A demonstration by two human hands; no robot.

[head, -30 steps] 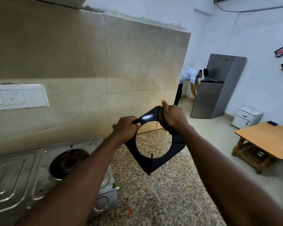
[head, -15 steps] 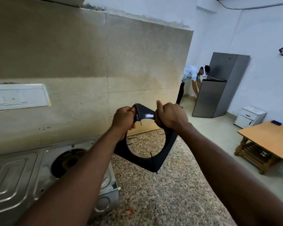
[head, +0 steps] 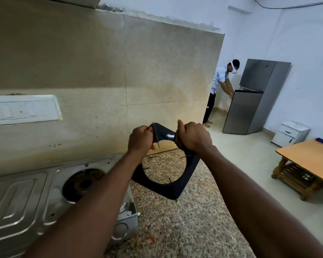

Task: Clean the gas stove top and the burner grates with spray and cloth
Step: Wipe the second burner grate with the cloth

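I hold a black square burner grate with a round opening up in the air over the granite counter. My left hand grips its upper left edge and my right hand grips its upper right edge, both with fingers curled round the rim. The steel gas stove lies at the lower left, its right burner bare, without a grate. No spray bottle or cloth shows in view.
A beige tiled wall with a white switch plate stands behind the stove. Past the counter's right edge are a wooden table, a small white cabinet, a grey fridge and another person bending by it.
The grate has turned in my hands and tilted flatter. My left hand has slid up to the top edge, close to my right hand. The person at the fridge has straightened a little.
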